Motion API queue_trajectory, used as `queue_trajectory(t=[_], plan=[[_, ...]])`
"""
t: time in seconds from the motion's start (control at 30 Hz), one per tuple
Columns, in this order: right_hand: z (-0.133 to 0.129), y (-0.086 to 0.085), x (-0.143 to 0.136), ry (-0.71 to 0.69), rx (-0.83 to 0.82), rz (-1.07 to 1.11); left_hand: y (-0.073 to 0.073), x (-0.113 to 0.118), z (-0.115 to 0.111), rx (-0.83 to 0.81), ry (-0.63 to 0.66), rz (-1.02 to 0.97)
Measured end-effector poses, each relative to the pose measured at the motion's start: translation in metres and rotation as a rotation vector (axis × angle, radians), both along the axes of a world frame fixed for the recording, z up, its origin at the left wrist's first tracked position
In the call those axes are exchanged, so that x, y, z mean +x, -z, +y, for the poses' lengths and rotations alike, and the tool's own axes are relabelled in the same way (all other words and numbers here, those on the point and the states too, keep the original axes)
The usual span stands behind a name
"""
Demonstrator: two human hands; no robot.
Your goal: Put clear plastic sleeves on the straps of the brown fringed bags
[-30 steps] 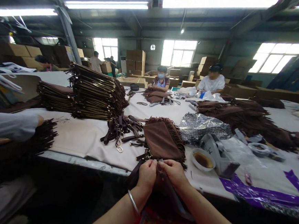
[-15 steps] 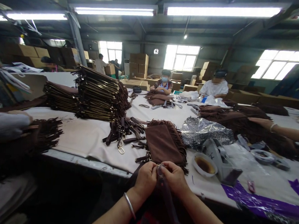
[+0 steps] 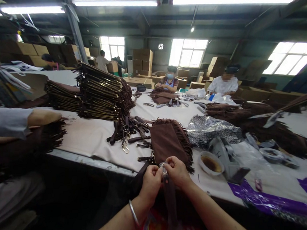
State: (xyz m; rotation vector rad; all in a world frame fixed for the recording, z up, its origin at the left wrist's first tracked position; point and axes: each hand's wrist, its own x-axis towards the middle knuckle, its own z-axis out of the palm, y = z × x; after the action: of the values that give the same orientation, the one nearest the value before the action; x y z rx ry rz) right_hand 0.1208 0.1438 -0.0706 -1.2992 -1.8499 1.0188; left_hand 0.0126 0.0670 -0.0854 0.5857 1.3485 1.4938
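Dark strap: a long, flat piece (image 3: 170,198), partly in a cloudy clear covering, hanging in front of the person's red clothing (image 3: 150,226), between the forearms and below the tabletop's near edge.
Long axis: steep, running from the fingertips down and back toward the person, the lower end slanting slightly to the right.
Upper end: pointing away from the person toward the tabletop, a small shiny metal piece (image 3: 164,169) at its tip, partly covered by fingers.
Left hand: thumb and forefinger (image 3: 152,184) pinched on the strap's upper end; a silver bangle (image 3: 134,212) circles the wrist.
Right hand: fingertips (image 3: 177,170) clamped on the same end from the other side, the two hands nearly touching.
Tabletop edge: just past the hands, bordering a pale covered tabletop (image 3: 88,134).
Fringed pouch: brown (image 3: 168,142), lying flat directly beyond the hands, fringe along its far and right sides.
Right of pouch: a white bowl (image 3: 204,169) of brown liquid, then a grey dispenser (image 3: 228,163).
Left of pouch: a tangle of dark straps with gold clasps (image 3: 128,130).
Farther left: a tall pouch stack (image 3: 102,93), its brass-coloured edges showing.
Far side: two seated co-workers (image 3: 169,82).
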Motion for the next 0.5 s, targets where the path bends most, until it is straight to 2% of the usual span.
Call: queue_trajectory(t=[0.17, 0.27, 0.37, 0.43, 0.5], plan=[[0.003, 0.013, -0.003, 0.000, -0.124, 0.107, -0.001, 0.011, -0.026, -0.126, 0.206, -0.122], [0.004, 0.012, -0.003, -0.008, -0.120, 0.077, 0.000, 0.007, -0.040, -0.131, 0.379, -0.232], [0.005, 0.005, 0.000, -0.022, -0.096, 0.042, 0.004, 0.001, -0.053, -0.105, 0.532, -0.439], [0.004, 0.001, 0.001, -0.040, -0.076, 0.014, 0.008, 0.000, -0.058, -0.120, 0.579, -0.540], [0.004, -0.002, 0.002, -0.048, -0.055, -0.014, 0.013, 0.002, -0.059, -0.124, 0.544, -0.568]])
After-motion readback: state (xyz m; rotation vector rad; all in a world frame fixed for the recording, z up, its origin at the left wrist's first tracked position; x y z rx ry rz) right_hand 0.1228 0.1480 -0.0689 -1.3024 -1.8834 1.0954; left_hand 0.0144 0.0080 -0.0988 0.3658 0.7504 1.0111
